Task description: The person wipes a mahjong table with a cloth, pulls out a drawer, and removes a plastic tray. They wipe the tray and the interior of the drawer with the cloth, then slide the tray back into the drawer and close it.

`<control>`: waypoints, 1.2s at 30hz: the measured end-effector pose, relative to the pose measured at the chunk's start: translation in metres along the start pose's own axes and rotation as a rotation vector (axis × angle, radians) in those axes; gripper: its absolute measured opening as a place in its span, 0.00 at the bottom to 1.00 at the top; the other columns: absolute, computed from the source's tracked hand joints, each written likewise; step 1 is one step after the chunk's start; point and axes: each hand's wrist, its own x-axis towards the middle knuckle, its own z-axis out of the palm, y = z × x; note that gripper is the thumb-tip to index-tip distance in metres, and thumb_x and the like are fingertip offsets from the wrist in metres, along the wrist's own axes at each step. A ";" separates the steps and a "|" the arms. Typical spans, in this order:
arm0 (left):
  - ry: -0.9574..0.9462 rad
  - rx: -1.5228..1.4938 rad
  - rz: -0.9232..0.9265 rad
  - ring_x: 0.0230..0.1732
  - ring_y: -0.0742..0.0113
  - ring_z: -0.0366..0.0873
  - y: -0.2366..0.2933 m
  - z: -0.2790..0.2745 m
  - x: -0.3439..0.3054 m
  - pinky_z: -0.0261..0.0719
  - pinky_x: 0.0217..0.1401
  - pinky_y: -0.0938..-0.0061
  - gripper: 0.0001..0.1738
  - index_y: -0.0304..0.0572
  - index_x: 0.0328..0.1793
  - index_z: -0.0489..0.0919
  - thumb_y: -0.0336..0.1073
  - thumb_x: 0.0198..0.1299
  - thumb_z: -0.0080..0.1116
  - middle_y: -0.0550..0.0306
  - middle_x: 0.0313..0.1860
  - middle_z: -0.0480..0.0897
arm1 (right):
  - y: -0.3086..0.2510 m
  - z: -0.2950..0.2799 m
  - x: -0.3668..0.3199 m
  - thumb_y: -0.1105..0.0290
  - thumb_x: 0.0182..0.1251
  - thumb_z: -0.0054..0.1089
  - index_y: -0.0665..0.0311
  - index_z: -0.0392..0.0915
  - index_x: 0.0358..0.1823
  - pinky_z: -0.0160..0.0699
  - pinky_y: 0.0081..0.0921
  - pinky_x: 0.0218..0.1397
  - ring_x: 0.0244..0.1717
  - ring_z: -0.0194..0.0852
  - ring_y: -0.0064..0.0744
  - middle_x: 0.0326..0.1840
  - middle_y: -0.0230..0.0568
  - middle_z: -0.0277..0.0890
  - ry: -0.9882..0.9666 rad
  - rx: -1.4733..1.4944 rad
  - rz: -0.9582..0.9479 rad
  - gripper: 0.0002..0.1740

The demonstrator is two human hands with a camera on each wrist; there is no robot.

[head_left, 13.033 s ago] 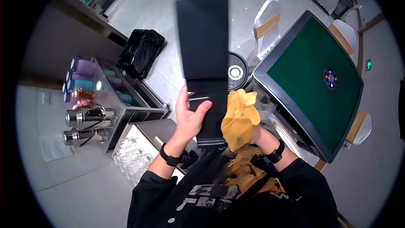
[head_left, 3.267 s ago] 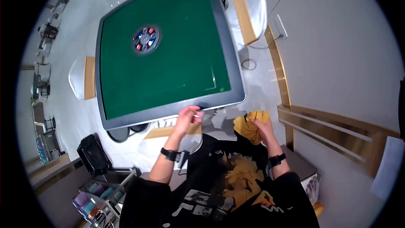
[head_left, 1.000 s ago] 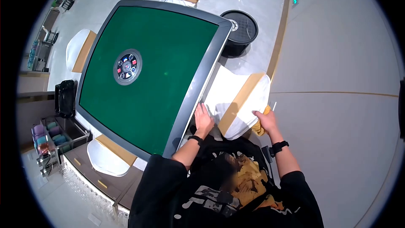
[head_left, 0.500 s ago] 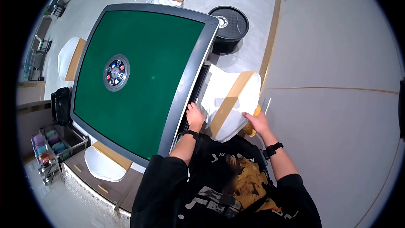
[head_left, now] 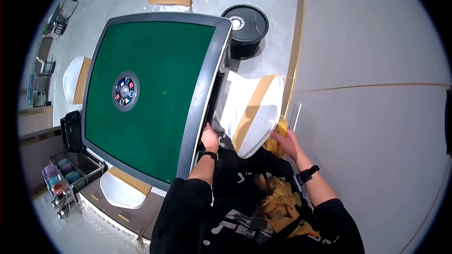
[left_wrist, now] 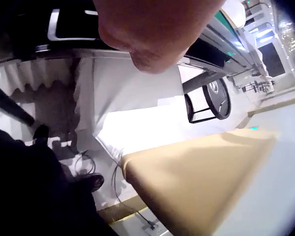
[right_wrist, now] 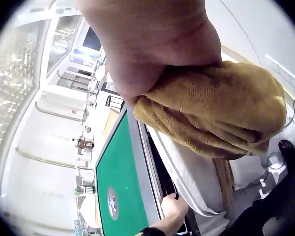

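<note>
Clutched the yellow cloth (head_left: 274,146) in the right hand (head_left: 289,143), just beside the white chair (head_left: 270,113). Reached with the left hand (head_left: 210,140) to the dark drawer (head_left: 216,96), grasp impossible to tell, beneath the green-topped table's (head_left: 155,61) edge, between pale floor (head_left: 282,33) and grey wall (head_left: 367,131).

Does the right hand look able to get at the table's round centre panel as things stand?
Probably not without moving: the right hand holds the yellow cloth beside the white chair, which stands between it and the table. The centre panel itself looks uncovered.
</note>
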 end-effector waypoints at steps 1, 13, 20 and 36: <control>0.042 -0.038 0.019 0.44 0.44 0.83 -0.002 0.000 -0.004 0.80 0.46 0.54 0.18 0.37 0.61 0.77 0.36 0.69 0.49 0.41 0.45 0.84 | 0.001 -0.002 -0.001 0.62 0.65 0.64 0.69 0.79 0.47 0.77 0.26 0.43 0.38 0.77 0.23 0.38 0.34 0.81 0.001 -0.020 -0.018 0.17; 0.153 -0.296 0.193 0.52 0.44 0.81 0.014 -0.037 -0.061 0.79 0.56 0.60 0.21 0.35 0.60 0.77 0.23 0.59 0.50 0.40 0.51 0.83 | -0.009 -0.010 -0.021 0.68 0.67 0.60 0.70 0.77 0.48 0.78 0.25 0.46 0.41 0.78 0.24 0.40 0.35 0.80 -0.029 0.045 -0.081 0.14; 0.234 -0.326 0.390 0.43 0.45 0.82 0.063 -0.149 -0.114 0.81 0.47 0.61 0.09 0.35 0.49 0.79 0.27 0.63 0.53 0.43 0.41 0.84 | -0.037 -0.003 -0.036 0.68 0.69 0.59 0.69 0.72 0.57 0.78 0.29 0.53 0.50 0.79 0.32 0.49 0.40 0.79 0.120 0.428 -0.117 0.19; 0.254 -0.860 0.295 0.38 0.61 0.80 -0.098 -0.340 -0.262 0.76 0.45 0.72 0.19 0.37 0.61 0.74 0.27 0.64 0.49 0.49 0.37 0.81 | -0.031 0.233 -0.172 0.72 0.62 0.66 0.69 0.72 0.55 0.78 0.27 0.51 0.47 0.77 0.27 0.48 0.37 0.77 -0.513 0.428 -0.269 0.21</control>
